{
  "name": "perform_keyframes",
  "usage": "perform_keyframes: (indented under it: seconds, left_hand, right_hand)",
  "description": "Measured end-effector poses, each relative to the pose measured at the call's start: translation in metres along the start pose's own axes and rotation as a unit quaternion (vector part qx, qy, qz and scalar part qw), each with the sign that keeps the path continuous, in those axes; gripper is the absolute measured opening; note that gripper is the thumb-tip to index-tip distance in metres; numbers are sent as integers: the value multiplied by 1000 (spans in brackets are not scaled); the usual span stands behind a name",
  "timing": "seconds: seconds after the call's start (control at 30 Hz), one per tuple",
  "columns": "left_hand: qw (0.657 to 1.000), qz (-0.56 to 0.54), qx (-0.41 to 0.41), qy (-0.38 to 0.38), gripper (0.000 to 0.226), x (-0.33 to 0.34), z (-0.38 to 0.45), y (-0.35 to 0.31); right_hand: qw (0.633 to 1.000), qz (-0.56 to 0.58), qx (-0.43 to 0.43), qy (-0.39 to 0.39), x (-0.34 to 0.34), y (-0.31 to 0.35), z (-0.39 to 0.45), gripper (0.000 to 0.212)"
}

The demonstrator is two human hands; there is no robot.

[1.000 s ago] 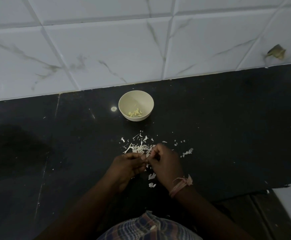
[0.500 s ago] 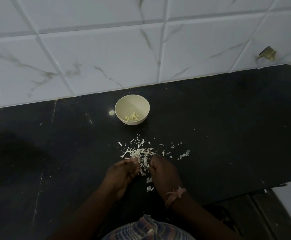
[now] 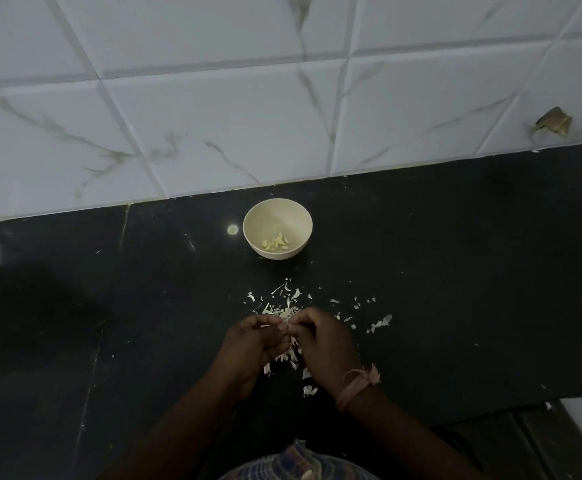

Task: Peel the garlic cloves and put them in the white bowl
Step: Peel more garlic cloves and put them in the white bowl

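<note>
Garlic clove: pinched between fingertips of your left hand and right hand, hands together; the clove itself is too small and dark to make out. You hold it low over the pile of skins so scraps drop in one spot on the black counter. White bowl sits just beyond, w/ peeled cloves inside, presumably for a short reach. Vs. half a sec ago: hands are closer together, fingertips now meeting; bowl and skins unmoved.
</note>
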State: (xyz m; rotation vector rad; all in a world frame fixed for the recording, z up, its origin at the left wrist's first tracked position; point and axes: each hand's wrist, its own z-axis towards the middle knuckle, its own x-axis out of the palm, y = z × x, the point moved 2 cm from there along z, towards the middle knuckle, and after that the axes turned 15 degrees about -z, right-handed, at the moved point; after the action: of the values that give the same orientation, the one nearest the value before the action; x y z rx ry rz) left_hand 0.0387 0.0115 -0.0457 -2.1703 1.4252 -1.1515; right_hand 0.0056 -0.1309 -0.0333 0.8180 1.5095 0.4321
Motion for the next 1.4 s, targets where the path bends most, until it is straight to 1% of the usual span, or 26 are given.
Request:
perform_keyframes:
  seconds: [0.07, 0.13, 0.23, 0.27, 0.33, 0.43, 0.5, 0.57, 0.7, 0.77, 0.9, 1.0, 1.1, 1.17, 1.2, 1.23, 1.3, 1.33, 1.4]
  left_hand:
    - [1000, -18, 21, 4, 13, 8, 3, -11]
    - [999, -36, 37, 0, 15, 17, 9, -23]
    - [997, -46, 56, -21, 19, 32, 19, -41]
    - [997, -43, 61, -29, 20, 36, 23, -45]
    - [996, -41, 65, -46, 22, 43, 31, -50]
    - [995, -53, 48, -70, 14, 54, 41, -49]
    - [994, -63, 35, -81, 11, 56, 44, -48]
    - [994, -67, 22, -88, 10, 55, 48, -46]
    - [990, -88, 11, -108, 14, 56, 51, -44]
    - [988, -104, 18, -112, 17, 58, 49, -44]
    - [987, -109, 23, -119, 15, 57, 43, -35]
    - [993, -41, 22, -112, 12, 52, 37, -25]
    - [994, 48, 29, -96, 18, 51, 35, -14]
    - [989, 110, 37, -87, 17, 53, 34, -6]
    - [986, 134, 43, -83, 11, 55, 34, -1]
    - [983, 155, 54, -77, 5, 57, 31, 3]
    - [979, 186, 63, -61, 17, 62, 29, 10]
    - [979, 187, 57, -51, 21, 64, 27, 14]
    - [982, 180, 45, -43, 22, 68, 24, 20]
  right_hand:
    - [1000, -9, -11, -20, -7, 14, 19, 14]
    - [998, -3, -22, -61, -20, 34, 48, 16]
    - [991, -5, -43, -129, -36, 59, 96, 10]
    - [990, -8, -42, -134, -37, 63, 109, 11]
    - [993, -22, -19, -115, -34, 63, 129, 16]
    - [996, -38, 21, -78, -28, 55, 144, 26]
    - [996, -23, 39, -75, -26, 51, 146, 29]
    - [994, 18, 54, -97, -28, 46, 144, 29]
    - [975, 127, 120, -138, -34, 30, 142, 17]
    - [962, 177, 149, -148, -37, 17, 137, 15]
    - [948, 198, 191, -161, -44, -23, 109, 20]
    - [940, 197, 224, -167, -49, -56, 78, 14]
    - [934, 165, 255, -191, -64, -84, 53, 6]
    - [930, 116, 277, -213, -80, -104, 41, 11]
    - [931, 94, 283, -212, -87, -112, 35, 15]
    - [935, 68, 285, -199, -93, -116, 30, 18]
    - [951, 6, 264, -159, -97, -120, 21, 18]
    - [959, -28, 245, -139, -96, -120, 17, 15]
    - [967, -98, 203, -117, -91, -116, 12, 13]
